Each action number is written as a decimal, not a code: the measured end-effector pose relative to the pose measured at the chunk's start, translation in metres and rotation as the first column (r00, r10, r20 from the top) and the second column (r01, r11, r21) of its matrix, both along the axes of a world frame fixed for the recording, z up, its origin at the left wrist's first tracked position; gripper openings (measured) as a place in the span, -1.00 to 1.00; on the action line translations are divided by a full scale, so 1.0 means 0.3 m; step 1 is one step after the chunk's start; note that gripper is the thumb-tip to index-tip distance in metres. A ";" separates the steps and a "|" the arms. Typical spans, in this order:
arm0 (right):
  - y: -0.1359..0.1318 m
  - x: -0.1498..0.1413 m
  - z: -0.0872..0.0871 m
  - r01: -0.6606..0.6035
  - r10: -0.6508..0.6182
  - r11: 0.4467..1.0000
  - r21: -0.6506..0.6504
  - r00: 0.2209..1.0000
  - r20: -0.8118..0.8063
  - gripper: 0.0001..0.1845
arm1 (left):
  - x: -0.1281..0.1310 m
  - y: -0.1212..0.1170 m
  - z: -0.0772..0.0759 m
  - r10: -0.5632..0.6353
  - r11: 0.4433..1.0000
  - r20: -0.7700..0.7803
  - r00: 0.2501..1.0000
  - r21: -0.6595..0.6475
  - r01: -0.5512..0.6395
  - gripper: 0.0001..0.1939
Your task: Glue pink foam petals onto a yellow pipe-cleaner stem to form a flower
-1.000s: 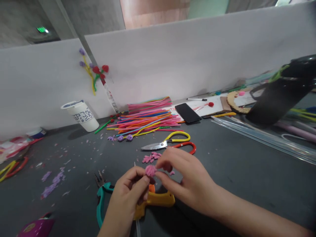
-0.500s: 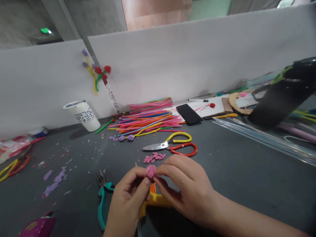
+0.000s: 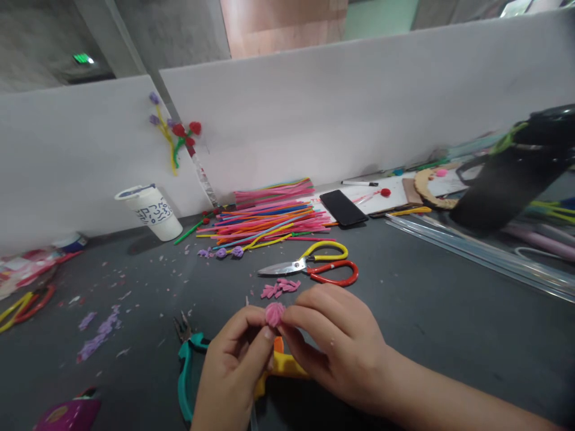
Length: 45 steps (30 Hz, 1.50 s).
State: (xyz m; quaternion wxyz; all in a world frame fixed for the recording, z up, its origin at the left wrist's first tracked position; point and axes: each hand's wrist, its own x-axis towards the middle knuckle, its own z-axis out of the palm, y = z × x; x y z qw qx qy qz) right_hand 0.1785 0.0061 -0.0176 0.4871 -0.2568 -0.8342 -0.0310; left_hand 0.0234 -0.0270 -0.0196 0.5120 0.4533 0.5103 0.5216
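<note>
Between my fingertips is a small pink pipe-cleaner flower [image 3: 275,313], ridged and rounded like a bud. My left hand [image 3: 240,359] pinches it from the left, thumb and forefinger at its lower edge. On its other side, my right hand [image 3: 335,344] presses thumb and forefinger against it. Just beyond lie short pink pipe-cleaner pieces [image 3: 281,288] and scissors [image 3: 309,264] with one yellow and one red handle. Below the hands, a yellow and orange tool [image 3: 285,365] is partly covered by them. Teal-handled pliers [image 3: 185,353] rest left of my left hand.
A bundle of coloured pipe cleaners [image 3: 274,218] lies along the back beside a black phone [image 3: 344,208]. A white cup [image 3: 155,212] stands at back left. To the right are clear sticks [image 3: 476,251] and a large dark flask [image 3: 503,173]. Purple scraps [image 3: 101,335] lie at left.
Both hands keep their pinch on the pink flower, in nearly the same place. The whole view has shifted very slightly; nothing else has visibly moved.
</note>
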 end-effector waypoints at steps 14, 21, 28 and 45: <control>-0.001 0.003 0.012 -0.011 0.012 0.998 0.059 1.000 -0.007 -0.86 | -0.004 -0.007 -0.002 -0.061 0.995 0.080 0.995 0.088 0.054 -0.92; -0.002 0.001 0.009 -0.020 0.021 0.998 0.056 1.000 -0.017 -0.93 | -0.003 -0.009 0.003 -0.046 0.998 0.141 0.989 0.057 0.039 -0.89; -0.006 0.005 0.002 -0.046 0.047 0.998 0.047 0.999 -0.020 -0.93 | 0.008 -0.012 0.007 0.016 0.994 0.100 0.995 0.110 -0.027 -0.91; -0.014 0.005 0.016 -0.063 0.064 0.993 0.096 0.998 -0.003 -0.83 | 0.023 -0.026 0.018 0.086 0.941 -0.034 0.996 0.330 -0.070 -0.94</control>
